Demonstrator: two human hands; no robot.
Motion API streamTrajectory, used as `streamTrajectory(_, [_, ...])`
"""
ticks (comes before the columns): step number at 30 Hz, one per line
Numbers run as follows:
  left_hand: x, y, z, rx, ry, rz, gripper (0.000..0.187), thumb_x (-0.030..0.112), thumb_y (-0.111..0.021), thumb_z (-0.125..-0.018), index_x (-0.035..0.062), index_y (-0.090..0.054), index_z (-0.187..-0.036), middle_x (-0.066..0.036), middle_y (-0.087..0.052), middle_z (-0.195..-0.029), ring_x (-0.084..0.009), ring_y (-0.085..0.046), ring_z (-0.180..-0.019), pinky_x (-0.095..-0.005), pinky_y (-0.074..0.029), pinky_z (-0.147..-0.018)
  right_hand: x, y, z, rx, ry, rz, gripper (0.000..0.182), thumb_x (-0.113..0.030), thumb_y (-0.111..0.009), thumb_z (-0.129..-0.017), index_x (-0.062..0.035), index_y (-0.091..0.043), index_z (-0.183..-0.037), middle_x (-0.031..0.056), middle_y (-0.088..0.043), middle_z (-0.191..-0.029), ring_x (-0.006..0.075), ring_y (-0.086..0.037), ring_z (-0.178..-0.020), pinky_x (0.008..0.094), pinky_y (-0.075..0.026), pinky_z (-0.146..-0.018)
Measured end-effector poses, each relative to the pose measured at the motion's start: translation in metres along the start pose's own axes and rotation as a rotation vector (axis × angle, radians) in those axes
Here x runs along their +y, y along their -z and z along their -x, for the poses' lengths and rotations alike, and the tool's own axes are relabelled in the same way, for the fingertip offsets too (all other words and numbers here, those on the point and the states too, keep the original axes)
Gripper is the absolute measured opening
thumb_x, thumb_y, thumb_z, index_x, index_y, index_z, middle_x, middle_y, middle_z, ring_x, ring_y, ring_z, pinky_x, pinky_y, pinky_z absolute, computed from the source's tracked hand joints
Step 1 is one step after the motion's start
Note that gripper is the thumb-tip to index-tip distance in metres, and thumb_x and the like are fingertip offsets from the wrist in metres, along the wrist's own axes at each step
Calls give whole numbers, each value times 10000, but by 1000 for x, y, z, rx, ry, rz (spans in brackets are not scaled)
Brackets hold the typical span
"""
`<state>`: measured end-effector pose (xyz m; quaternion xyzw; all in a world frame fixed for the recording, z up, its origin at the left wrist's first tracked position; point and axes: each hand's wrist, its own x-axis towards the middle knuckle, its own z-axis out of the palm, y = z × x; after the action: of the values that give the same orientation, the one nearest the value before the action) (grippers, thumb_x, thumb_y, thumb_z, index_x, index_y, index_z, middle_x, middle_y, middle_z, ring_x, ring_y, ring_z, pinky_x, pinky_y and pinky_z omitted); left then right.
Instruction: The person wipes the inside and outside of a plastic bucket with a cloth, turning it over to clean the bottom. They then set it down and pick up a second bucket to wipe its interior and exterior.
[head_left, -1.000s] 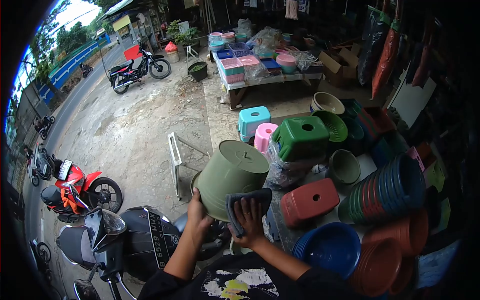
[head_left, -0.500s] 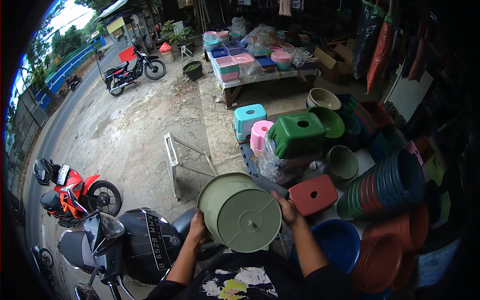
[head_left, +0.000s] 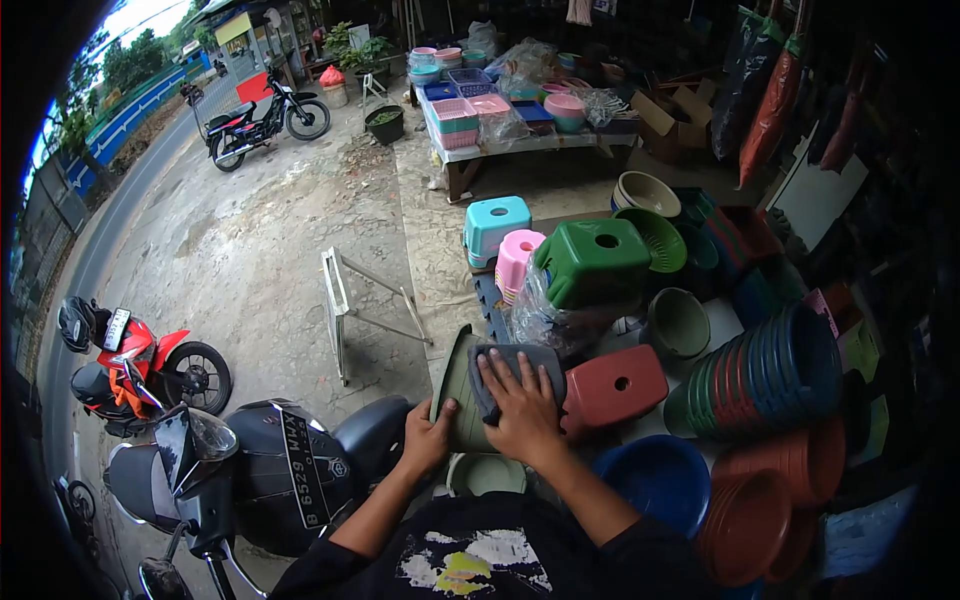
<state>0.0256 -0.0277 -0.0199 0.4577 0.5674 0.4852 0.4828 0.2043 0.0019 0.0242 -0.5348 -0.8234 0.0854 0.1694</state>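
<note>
A pale green round tub (head_left: 462,385) is tilted on its side in front of my chest. My left hand (head_left: 430,432) grips its left rim, thumb on the outside. A dark grey cloth (head_left: 487,368) lies against the tub's right side, with my right hand (head_left: 522,405) pressed flat on it, fingers spread. Below the tub, near my shirt, another pale green container (head_left: 487,474) shows in part. Just right of my right hand is a red stool (head_left: 622,385).
Stacked buckets (head_left: 765,375), a blue basin (head_left: 655,485) and brown basins (head_left: 750,525) are at the right. Green (head_left: 597,262) and blue (head_left: 497,228) stools stand ahead. A metal frame (head_left: 337,310) and a black scooter (head_left: 270,475) are at the left.
The tub has turned from bottom-facing to its side. My right hand has moved from the rim to lie flat on the cloth against the tub. The pale container below has come into view.
</note>
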Motion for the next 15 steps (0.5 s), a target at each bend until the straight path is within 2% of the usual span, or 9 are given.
streamTrajectory(3, [-5,-6,-6,84,59,268,482,442,-550,-962,-20,-580,-1097,-80,-653,-906,-143,-603,-756,-293,-507,-678,-22,-5,16,-16,45,105,931,-404,-719,-687,-259,-297,-1503,30,-228,-1575,346,-180,-1442,587,-129,-1134])
streamTrajectory(4, [-1,-7,-8,141,82,436,490,444,-533,-969,-18,-561,-1130,-97,-656,-942,-161,-617,-773,-303,-518,-697,-22,-14,24,-14,46,109,931,-404,-719,-687,-259,-297,-1503,30,-228,-1575,346,-180,-1442,587,-129,-1134])
streamTrajectory(5, [-1,-4,-8,101,128,532,522,465,-474,-984,-5,-526,-1207,-147,-636,-1090,-238,-636,-921,-395,-529,-817,-22,-24,31,48,52,80,934,-388,-729,-673,-265,-310,-1499,46,-238,-1571,361,-179,-1440,596,-116,-1129])
streamTrajectory(6, [-1,-2,-9,103,123,532,522,465,-474,-984,-5,-526,-1207,-147,-636,-1090,-238,-636,-921,-395,-529,-817,-20,-36,39,111,59,48,938,-372,-738,-660,-270,-324,-1495,61,-249,-1567,375,-178,-1438,606,-103,-1124])
streamTrajectory(9, [-11,6,-12,57,403,906,589,522,-381,-988,52,-463,-1333,-170,-518,-1336,-352,-522,-1204,-574,-402,-1010,-5,-63,56,278,82,20,880,-375,-682,-724,-180,-313,-1498,171,-184,-1564,460,-116,-1427,644,-65,-1107])
streamTrajectory(10, [-15,9,-13,57,396,908,589,522,-381,-988,52,-463,-1333,-170,-518,-1336,-352,-522,-1204,-574,-402,-1010,-1,-65,57,363,79,-7,855,-376,-653,-754,-129,-308,-1497,221,-157,-1558,491,-94,-1419,655,-48,-1102])
streamTrajectory(11, [-20,11,-13,17,486,970,600,529,-383,-984,55,-456,-1346,-171,-514,-1345,-358,-517,-1211,-572,-399,-1014,2,-66,57,435,88,-47,759,-343,-558,-849,-5,-291,-1474,292,-124,-1540,545,-79,-1397,645,-27,-1108])
streamTrajectory(14, [-30,16,-12,-38,619,1040,633,543,-395,-973,62,-431,-1384,-173,-502,-1368,-365,-509,-1226,-563,-397,-1025,-6,-29,45,529,60,-343,680,-309,-476,-917,51,-277,-1458,304,-153,-1529,537,-105,-1398,602,-47,-1129])
streamTrajectory(15, [-33,17,-9,-56,588,986,642,549,-404,-968,62,-428,-1387,-172,-505,-1366,-363,-513,-1224,-559,-403,-1024,-7,-13,41,529,67,-406,610,-260,-399,-962,75,-263,-1453,285,-179,-1530,487,-115,-1418,532,-66,-1153])
